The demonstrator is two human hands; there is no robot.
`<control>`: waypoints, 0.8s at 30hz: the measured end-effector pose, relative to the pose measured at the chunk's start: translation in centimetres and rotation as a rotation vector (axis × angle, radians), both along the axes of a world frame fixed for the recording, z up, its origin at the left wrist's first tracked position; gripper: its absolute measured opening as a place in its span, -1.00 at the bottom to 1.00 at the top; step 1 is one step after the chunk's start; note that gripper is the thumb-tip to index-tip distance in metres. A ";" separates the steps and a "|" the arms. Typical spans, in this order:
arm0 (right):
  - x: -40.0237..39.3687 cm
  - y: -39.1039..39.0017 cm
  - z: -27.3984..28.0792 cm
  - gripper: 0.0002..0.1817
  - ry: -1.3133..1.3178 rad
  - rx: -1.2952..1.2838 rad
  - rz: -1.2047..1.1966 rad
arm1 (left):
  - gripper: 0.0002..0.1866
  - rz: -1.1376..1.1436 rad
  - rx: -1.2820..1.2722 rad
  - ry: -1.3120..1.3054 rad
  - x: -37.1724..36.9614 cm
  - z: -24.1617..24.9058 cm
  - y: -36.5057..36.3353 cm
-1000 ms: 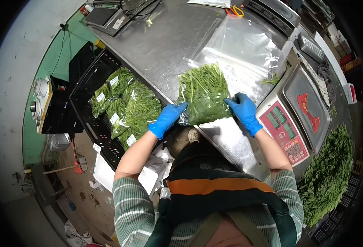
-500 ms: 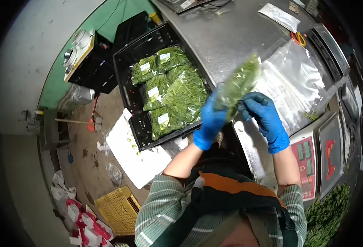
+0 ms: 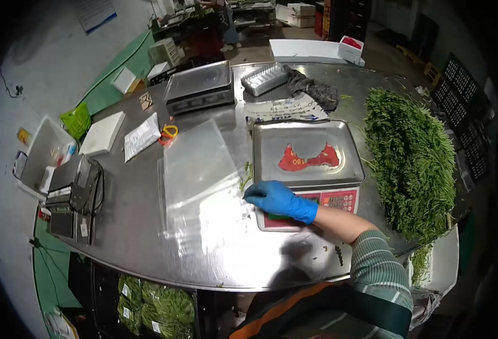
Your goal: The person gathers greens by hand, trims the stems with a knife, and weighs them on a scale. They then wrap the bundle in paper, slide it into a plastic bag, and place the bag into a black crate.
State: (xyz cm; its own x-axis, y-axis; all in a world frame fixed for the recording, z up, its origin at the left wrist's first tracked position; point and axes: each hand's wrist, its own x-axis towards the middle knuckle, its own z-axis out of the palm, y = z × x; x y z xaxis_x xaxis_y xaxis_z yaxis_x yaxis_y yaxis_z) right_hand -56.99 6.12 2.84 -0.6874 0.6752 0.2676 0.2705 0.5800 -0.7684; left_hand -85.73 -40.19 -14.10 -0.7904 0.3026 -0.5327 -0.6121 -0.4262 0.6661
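Note:
My right hand, in a blue glove, reaches over the front left corner of the red and white weighing scale. Its fingers are drawn together in a pinch beside the right edge of the clear plastic bags; what is between the fingertips, if anything, I cannot make out. The bags lie flat in a stack on the metal table. On the scale's steel pan is a torn red patch. A green sprig lies between bags and scale. My left hand is out of view.
Leafy greens are heaped at the right. Orange-handled scissors and a white packet lie beyond the bags. A second scale stands at the back. Bagged greens sit in a black crate below the front edge.
My view has swung from the crate to the tabletop. The bag of greens has left my right hand, which is now by the scale and plastic bags. My left hand has gone out of view.

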 end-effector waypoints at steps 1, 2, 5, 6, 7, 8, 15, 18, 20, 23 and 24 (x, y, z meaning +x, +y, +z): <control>0.9 2.0 1.5 -0.77 -0.062 0.059 -0.149 | -0.51 -0.024 0.004 0.022 -0.6 -0.3 1.3; 1.7 4.5 1.8 -0.78 -0.051 0.215 -0.228 | -0.52 -0.038 0.002 0.040 -0.7 -0.6 2.1; 3.1 14.5 -0.2 -0.66 -0.198 0.730 -0.427 | -0.54 -0.037 -0.026 0.098 -0.8 -0.8 2.4; 3.4 17.1 -1.4 -0.64 -0.338 0.788 -0.526 | -0.54 -0.029 -0.044 0.119 -0.8 -0.6 2.0; 4.0 18.6 -1.7 -0.62 -0.483 0.841 -0.624 | -0.55 -0.022 -0.066 0.136 -0.9 -0.4 1.5; 4.8 19.7 -2.3 -0.65 -0.589 0.757 -0.597 | -0.56 -0.019 -0.088 0.151 -0.9 -0.3 1.0; 8.2 21.8 -2.5 -0.79 -0.179 0.465 -0.679 | -0.59 -0.116 -0.185 0.264 -5.1 6.7 10.0; 10.8 18.0 -0.4 -0.73 0.108 0.219 -0.512 | -0.56 -0.403 -0.414 0.589 1.6 16.5 21.0; 13.3 16.2 -0.5 -0.75 0.147 0.062 -0.349 | -0.62 -0.522 -0.315 0.689 1.8 18.4 26.4; 17.4 13.8 -0.9 -0.84 -0.180 0.182 -0.405 | -0.65 -0.792 -0.164 0.947 4.1 22.3 34.5; 18.3 13.0 -1.1 -0.85 -0.356 0.321 -0.443 | -0.66 -0.895 -0.092 1.063 5.5 23.4 37.2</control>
